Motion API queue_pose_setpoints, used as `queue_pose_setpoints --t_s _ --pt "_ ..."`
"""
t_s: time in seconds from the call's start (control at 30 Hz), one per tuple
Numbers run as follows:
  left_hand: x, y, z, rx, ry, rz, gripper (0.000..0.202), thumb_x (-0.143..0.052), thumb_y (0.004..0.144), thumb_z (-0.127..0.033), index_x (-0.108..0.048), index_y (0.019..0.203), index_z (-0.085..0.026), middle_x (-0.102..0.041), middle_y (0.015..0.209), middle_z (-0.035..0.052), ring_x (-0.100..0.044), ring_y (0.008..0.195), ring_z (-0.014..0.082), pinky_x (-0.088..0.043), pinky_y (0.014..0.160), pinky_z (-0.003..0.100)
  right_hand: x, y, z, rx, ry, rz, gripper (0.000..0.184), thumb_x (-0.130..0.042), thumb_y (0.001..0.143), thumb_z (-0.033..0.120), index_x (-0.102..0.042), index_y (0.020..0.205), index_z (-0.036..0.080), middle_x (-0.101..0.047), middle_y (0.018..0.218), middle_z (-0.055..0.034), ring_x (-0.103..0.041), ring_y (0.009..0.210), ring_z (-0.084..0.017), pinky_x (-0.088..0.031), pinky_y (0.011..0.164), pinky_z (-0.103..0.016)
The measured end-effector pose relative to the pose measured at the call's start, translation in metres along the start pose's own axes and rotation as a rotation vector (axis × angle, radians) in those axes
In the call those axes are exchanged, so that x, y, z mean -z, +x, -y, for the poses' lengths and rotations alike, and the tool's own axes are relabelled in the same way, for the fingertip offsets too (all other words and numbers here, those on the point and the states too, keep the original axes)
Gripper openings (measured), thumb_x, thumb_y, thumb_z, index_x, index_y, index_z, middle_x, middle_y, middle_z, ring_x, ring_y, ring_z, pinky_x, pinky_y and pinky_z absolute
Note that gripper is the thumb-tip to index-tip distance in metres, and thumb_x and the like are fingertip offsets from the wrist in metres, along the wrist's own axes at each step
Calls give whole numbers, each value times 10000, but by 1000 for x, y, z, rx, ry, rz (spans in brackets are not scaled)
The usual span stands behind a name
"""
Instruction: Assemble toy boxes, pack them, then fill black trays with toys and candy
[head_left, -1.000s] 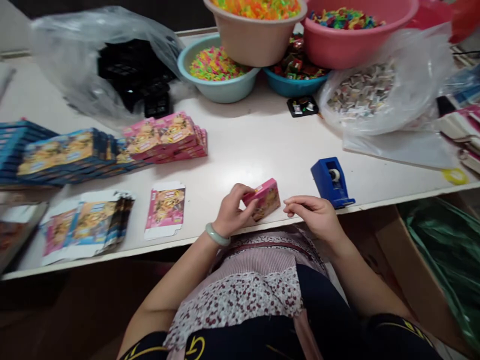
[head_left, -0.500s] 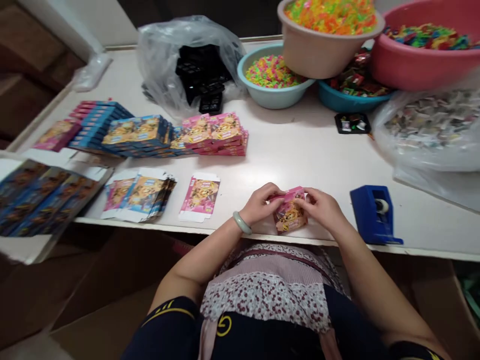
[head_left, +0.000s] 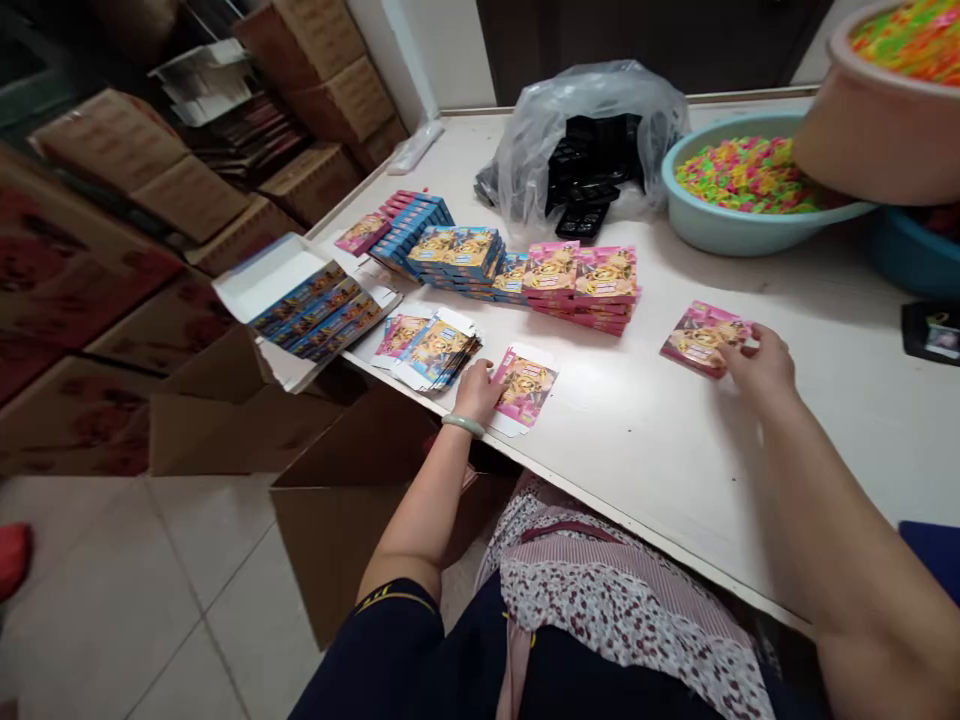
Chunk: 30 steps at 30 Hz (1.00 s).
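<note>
My left hand [head_left: 478, 391], with a green bangle at the wrist, rests its fingers on a flat, unfolded pink box blank [head_left: 525, 388] near the table's front edge. My right hand [head_left: 763, 366] reaches to the right and holds the near edge of a closed pink box [head_left: 699, 338] that lies flat on the white table [head_left: 652, 440]. Left of the blank lies a fanned pile of more flat blanks [head_left: 431, 348]. Behind them stand stacks of finished pink boxes [head_left: 589, 285] and blue boxes [head_left: 450, 255].
A light blue basin of neon bits [head_left: 739, 185], a beige basin [head_left: 877, 110] and a plastic bag of black trays [head_left: 589, 160] stand at the back. An open carton of blue packs [head_left: 300, 300] overhangs the left edge. Cardboard boxes [head_left: 337, 500] fill the floor at left.
Both hands held the pink box at the table's edge before. Now the right hand has set it down flat to the right, and the left hand has moved onto the flat blank. The camera swung left.
</note>
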<state>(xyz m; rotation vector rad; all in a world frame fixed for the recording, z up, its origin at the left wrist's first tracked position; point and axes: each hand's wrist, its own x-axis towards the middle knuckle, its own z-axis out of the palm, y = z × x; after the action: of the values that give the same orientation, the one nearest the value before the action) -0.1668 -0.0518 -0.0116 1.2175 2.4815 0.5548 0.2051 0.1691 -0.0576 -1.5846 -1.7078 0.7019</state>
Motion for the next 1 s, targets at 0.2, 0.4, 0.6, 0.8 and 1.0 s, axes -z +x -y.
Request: queue_pose_setpoints --t_s 0.2,0.4,0.6,0.8,1.0 --pt "27 -3 -9 129 -792 207 337 -786 626 -324 -589 824 -136 -575 689 -11 -533 589 103 -453 617 255 -6 -78 79 493 170 191 216 -537 881 356 -672 978 218 -688 998 -95 -627 998 -258 -476 929 -453" --pt "42 -33 -68 -353 -702 315 240 -714 747 -366 -657 830 -148 -637 822 40 -584 748 153 -473 703 286 -26 -123 148 491 326 316 276 -565 854 390 -654 1046 213 -681 1047 -111 -619 977 -265 -488 881 -435" --pt "-8 -62 -109 -784 -429 39 209 -549 899 -288 -633 1057 -180 -626 909 84 -581 877 199 -487 801 356 7 -110 125 156 422 612 317 -685 733 497 -704 835 197 -678 778 -32 -604 714 -197 -485 647 -322" --pt "-47 -76 -124 -914 -369 170 424 -540 892 -248 -487 1310 -201 -625 1168 138 -602 1061 247 -502 898 417 41 -119 104 98 492 581 353 -652 774 533 -726 890 208 -709 870 -57 -642 807 -231 -532 722 -367" --pt "-64 -69 -130 -504 -910 207 268 -656 816 -286 -610 1066 -201 -680 1054 69 -636 968 191 -511 895 375 58 -153 87 204 269 19 619 -735 731 474 -565 1266 214 -594 1242 -145 -561 1133 -306 -509 899 -465"
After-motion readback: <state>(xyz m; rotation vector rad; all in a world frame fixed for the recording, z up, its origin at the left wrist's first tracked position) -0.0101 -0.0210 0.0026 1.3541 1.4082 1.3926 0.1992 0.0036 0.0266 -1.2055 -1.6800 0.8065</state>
